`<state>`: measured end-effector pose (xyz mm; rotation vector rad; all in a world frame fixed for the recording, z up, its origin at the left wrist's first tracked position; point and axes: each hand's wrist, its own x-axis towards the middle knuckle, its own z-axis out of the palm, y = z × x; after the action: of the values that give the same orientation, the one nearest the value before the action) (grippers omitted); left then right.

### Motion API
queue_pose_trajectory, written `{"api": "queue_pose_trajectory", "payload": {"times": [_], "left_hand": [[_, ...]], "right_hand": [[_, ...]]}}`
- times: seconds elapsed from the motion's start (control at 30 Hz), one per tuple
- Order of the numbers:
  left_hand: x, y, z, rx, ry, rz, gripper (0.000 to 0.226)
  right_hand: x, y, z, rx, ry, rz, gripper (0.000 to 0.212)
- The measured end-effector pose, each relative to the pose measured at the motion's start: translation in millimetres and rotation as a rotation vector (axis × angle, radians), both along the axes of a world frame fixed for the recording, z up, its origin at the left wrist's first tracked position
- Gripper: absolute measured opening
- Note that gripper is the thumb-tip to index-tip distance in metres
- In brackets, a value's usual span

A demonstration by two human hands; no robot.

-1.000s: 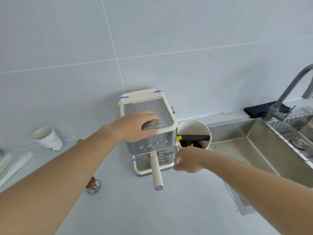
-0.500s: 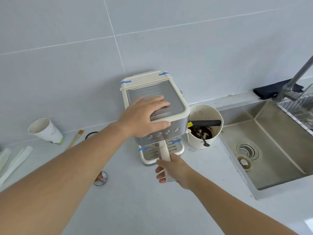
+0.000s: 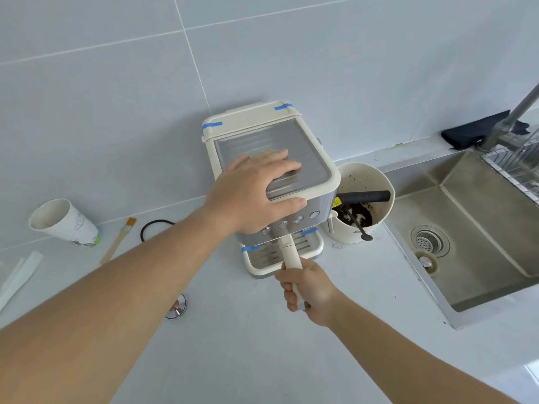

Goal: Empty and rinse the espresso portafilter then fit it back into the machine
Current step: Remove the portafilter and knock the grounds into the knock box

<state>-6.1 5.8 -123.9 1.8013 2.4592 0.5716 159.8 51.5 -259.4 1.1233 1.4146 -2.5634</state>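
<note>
A cream and steel espresso machine [image 3: 309,147] stands on the white counter against the tiled wall. My left hand [image 3: 253,191] lies flat on its top plate, thumb over the front edge above the buttons. The portafilter [image 3: 290,252] sits in the machine's group head, and its cream handle points toward me over the drip tray [image 3: 313,252]. My right hand [image 3: 306,287] is wrapped around the near end of that handle. The portafilter's basket is hidden under the machine's front.
A cream knock box [image 3: 364,182] with coffee grounds and a black bar stands right of the machine. The steel sink [image 3: 478,237] and faucet [image 3: 516,112] are further right. On the left are a paper cup [image 3: 62,223], a brush [image 3: 118,242], a black ring [image 3: 154,225] and a small tamper [image 3: 178,307].
My right hand moved from beside the machine's front onto the portafilter handle and closed around it. My left hand stayed on the machine's top. The camera tilted downward.
</note>
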Motion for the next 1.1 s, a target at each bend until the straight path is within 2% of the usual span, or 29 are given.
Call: {"api": "queue_pose_trajectory", "payload": {"times": [0.3, 0.53, 0.7, 1.1], "left_hand": [[1.1, -0.2, 2.0, -0.011, -0.007, 0.016, 0.066], [2.5, 1.1, 5.4, 0.01, -0.03, 0.035, 0.067], [1.2, 0.6, 3.1, 0.007, -0.053, 0.04, 0.068], [-0.3, 0.4, 3.7, 0.015, -0.056, 0.04, 0.068]], "right_hand": [[-6.0, -12.9, 1.0, 0.041, -0.031, -0.094, 0.016], [-72.8, -80.8, -7.0, -0.128, 0.068, -0.406, 0.015], [-91.8, -86.0, -15.4, -0.134, 0.108, -0.423, 0.019], [-93.4, -85.6, -28.5, -0.208, 0.048, -0.455, 0.022]]}}
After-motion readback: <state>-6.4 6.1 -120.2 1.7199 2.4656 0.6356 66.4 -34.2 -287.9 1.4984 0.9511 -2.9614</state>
